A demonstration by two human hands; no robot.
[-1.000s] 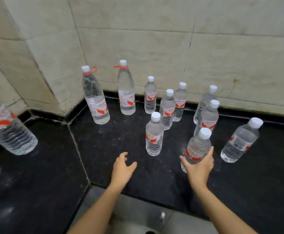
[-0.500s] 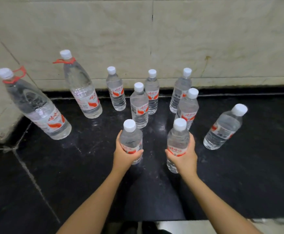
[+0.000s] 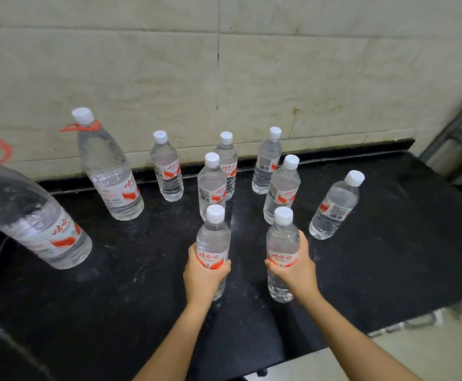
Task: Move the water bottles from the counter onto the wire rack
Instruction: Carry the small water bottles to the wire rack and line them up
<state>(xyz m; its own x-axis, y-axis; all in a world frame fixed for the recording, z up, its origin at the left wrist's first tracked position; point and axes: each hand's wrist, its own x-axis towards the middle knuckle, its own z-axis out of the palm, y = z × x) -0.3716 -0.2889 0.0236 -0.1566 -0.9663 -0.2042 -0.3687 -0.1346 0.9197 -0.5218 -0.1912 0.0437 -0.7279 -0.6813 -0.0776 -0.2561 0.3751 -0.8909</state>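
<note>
My left hand [image 3: 203, 273] grips a small clear water bottle [image 3: 213, 237] with a white cap and red label. My right hand [image 3: 295, 270] grips a second small bottle [image 3: 282, 240] of the same kind. Both bottles are upright over the black counter [image 3: 114, 298], near its front. Whether they are lifted off the counter is unclear. Several more small bottles stand behind, one of them [image 3: 334, 207] to the right. Two large bottles with red handle rings stand at the left, one [image 3: 109, 171] near the wall, one [image 3: 32, 215] at the frame's edge. A metal frame [image 3: 449, 130], maybe the wire rack, shows at far right.
A tiled wall [image 3: 224, 78] backs the counter. The counter's right end stops near the metal frame. Pale floor [image 3: 416, 353] shows below the counter's front edge at lower right.
Both hands closed on the two front bottles and drew them toward me. The view has swung right, bringing the counter's right end and the metal frame into sight.
</note>
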